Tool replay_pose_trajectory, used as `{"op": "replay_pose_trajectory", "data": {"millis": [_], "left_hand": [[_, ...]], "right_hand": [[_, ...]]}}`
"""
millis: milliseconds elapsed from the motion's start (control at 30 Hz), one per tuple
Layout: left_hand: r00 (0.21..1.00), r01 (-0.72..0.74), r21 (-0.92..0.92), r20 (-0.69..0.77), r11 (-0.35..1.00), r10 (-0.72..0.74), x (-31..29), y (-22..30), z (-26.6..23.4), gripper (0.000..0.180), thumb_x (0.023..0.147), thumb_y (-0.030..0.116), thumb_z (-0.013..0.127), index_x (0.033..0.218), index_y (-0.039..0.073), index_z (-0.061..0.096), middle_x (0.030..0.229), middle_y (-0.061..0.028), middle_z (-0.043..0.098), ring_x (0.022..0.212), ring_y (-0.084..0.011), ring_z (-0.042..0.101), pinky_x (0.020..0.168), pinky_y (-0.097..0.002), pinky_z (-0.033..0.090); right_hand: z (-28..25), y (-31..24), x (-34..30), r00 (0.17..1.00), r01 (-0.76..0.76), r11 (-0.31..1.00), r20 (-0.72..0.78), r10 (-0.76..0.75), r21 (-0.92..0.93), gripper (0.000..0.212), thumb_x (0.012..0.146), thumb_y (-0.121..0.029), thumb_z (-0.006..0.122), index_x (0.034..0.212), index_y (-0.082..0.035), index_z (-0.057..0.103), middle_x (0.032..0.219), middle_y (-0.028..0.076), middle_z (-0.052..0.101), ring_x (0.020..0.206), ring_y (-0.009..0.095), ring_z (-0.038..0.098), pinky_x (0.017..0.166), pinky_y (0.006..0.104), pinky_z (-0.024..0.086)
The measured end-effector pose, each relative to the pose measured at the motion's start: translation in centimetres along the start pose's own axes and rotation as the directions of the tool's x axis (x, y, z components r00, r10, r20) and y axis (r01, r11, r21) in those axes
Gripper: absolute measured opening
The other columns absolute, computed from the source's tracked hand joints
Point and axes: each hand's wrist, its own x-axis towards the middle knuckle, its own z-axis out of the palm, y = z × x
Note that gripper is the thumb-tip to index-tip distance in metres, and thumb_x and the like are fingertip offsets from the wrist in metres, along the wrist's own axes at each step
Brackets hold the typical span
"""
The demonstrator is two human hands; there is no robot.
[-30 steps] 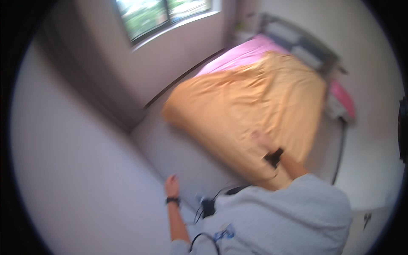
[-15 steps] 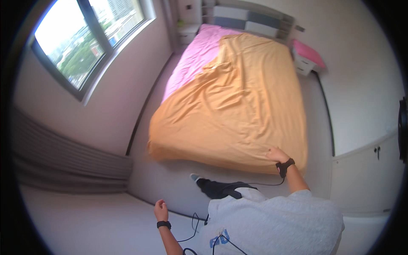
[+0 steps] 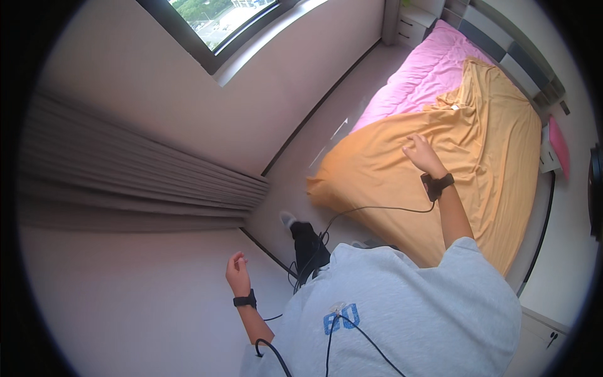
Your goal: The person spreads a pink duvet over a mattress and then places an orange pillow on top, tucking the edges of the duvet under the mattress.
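My right hand (image 3: pixel 423 155) reaches out over the bed, fingers apart and holding nothing. Below it spreads an orange sheet (image 3: pixel 383 151), wrinkled and hanging over the near edge; whether the hand touches it I cannot tell. Along the bed's left side and toward the headboard, a pink cover (image 3: pixel 414 78) shows beyond the sheet. My left hand (image 3: pixel 237 274) hangs at my left, by the wall, loosely curled with a gap at the thumb and nothing visible in it. Black bands with cables sit on both wrists.
A grey curtain (image 3: pixel 138 169) hangs at the left, near a window (image 3: pixel 220 22). White nightstands (image 3: pixel 411 28) flank the padded headboard (image 3: pixel 483 39); a pink item (image 3: pixel 558 144) lies on the right one. A black cable (image 3: pixel 377 208) loops past my leg.
My view has swung left, so the bed now lies farther right. My right hand has shifted from the sheet's near right part toward its left side. The left hand stays raised, empty.
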Motion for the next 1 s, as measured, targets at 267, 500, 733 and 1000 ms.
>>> {"op": "replay_pose_trajectory", "data": {"millis": [267,500,733,1000], "left_hand": [[0.963,-0.172,-0.165,0.179,0.971,0.201,39.2,4.0,4.5,0.019,0.083,0.004,0.042,0.098,-0.002,0.051,0.091,-0.0072,0.056,0.083,-0.0156,0.055,0.074,-0.0266,0.044],[0.571,-0.636,-0.087,0.615,0.767,0.544,60.1,21.5,17.2,0.016,0.08,0.004,0.046,0.095,-0.001,0.051,0.084,-0.011,0.057,0.08,-0.0195,0.057,0.071,-0.0275,0.044],[0.325,-0.587,-0.342,0.731,0.734,0.6,71.2,32.3,31.9,0.016,0.078,0.003,0.049,0.094,0.001,0.052,0.083,-0.0116,0.057,0.076,-0.0211,0.057,0.068,-0.0289,0.044],[0.113,-0.658,-0.432,0.754,0.617,0.648,77.1,47.1,53.8,0.015,0.078,0.003,0.049,0.092,0.001,0.054,0.084,-0.0128,0.058,0.074,-0.0217,0.058,0.067,-0.0284,0.045]], "right_hand": [[12.4,2.2,19.1,0.905,-0.338,0.913,-0.186,0.382,0.23,0.043,0.075,-0.025,0.057,0.108,0.001,0.046,0.104,0.017,0.05,0.088,0.023,0.052,0.076,0.0303,0.042],[9.2,-4.4,23.8,0.606,-0.633,0.656,-0.264,0.75,0.411,0.04,0.075,-0.022,0.056,0.105,0.003,0.048,0.104,0.016,0.053,0.095,0.022,0.051,0.08,0.0287,0.04],[13.9,-3.1,28.0,0.297,-0.678,0.262,-0.069,0.952,0.687,0.033,0.076,-0.019,0.053,0.102,0.001,0.049,0.086,0.007,0.055,0.072,0.012,0.052,0.057,0.0238,0.043],[9.4,9.3,46.4,0.323,-0.621,0.358,-0.188,0.927,0.697,0.028,0.075,-0.015,0.053,0.096,0.003,0.051,0.083,0.008,0.057,0.069,0.014,0.054,0.059,0.0251,0.043]]}}
